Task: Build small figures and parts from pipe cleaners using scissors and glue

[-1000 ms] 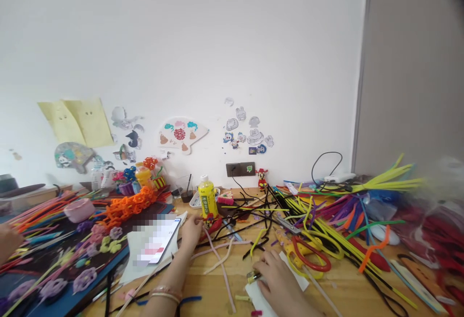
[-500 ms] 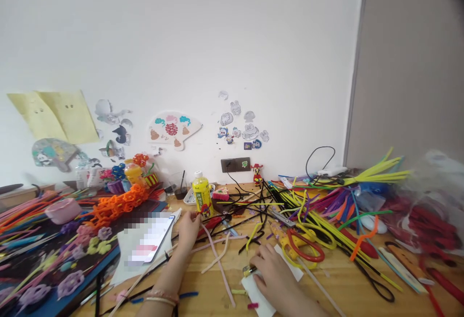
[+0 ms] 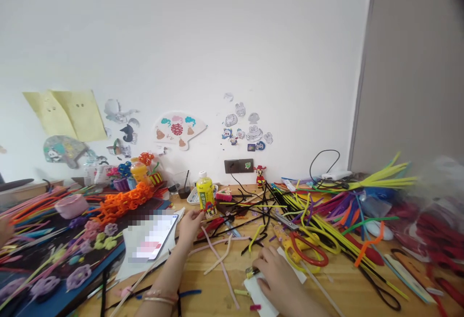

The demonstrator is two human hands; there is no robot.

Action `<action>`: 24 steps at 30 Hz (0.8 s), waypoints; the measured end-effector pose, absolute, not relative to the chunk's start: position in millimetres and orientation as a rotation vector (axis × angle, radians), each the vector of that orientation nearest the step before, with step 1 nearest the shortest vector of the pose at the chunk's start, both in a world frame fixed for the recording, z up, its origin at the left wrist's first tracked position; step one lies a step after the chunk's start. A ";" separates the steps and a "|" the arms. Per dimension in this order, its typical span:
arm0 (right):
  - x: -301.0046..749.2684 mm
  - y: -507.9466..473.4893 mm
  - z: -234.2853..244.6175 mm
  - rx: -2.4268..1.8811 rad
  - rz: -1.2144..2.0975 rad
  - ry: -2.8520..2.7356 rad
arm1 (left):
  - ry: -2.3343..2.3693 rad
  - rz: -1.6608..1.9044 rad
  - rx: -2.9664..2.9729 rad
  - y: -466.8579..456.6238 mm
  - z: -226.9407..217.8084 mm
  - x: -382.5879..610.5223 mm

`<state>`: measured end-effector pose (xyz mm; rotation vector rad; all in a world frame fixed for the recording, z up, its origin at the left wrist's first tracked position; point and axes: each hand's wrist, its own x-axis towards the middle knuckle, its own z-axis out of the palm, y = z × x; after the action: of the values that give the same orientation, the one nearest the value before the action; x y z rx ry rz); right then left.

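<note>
Wooden desk [image 3: 195, 278], pipe cleaners [image 3: 319, 235], white wall [image 3: 181, 56]

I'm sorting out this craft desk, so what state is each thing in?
Left hand: fingers curled, just in front of the bottle
Right hand: curled over the white paper
White paper: lying flat, partly under the right hand
Phone: screen lit, content blurred
Bottle: upright, capped
Scissors: lying flat
Socket: cable plugged in
</note>
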<state>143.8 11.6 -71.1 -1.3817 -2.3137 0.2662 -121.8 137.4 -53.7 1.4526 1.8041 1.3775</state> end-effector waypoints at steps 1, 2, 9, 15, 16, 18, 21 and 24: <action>144.1 11.3 -69.9 -1.382 0.264 -2.327 | 1.719 1.407 1.402 137.1 -53.1 -123.1; 144.2 10.9 -68.5 -1.387 0.261 -2.338 | 1.648 1.421 1.359 136.7 -52.5 -124.6; 144.4 8.0 -60.9 -1.434 0.257 -2.373 | 1.460 1.472 1.116 136.2 -54.6 -134.3; 145.3 6.6 -61.6 -1.418 0.249 -2.373 | 1.383 1.464 1.018 128.9 -51.9 -131.6; 145.4 6.4 -61.4 -1.428 0.253 -2.367 | 1.368 1.463 1.013 127.5 -50.0 -129.7; 145.9 6.9 -61.3 -1.431 0.269 -2.337 | 1.331 1.466 1.015 124.9 -45.3 -123.5; 147.7 11.0 -63.1 -1.348 0.327 -2.203 | 1.252 1.456 1.044 119.3 -37.5 -105.9; 150.5 19.0 -67.6 -1.226 0.502 -1.944 | 1.168 1.394 1.101 107.3 -30.9 -75.6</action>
<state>150.5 19.0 -67.6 -1.2265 -1.9438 0.5023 -75.6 107.3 -30.9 1.1012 1.1678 1.3936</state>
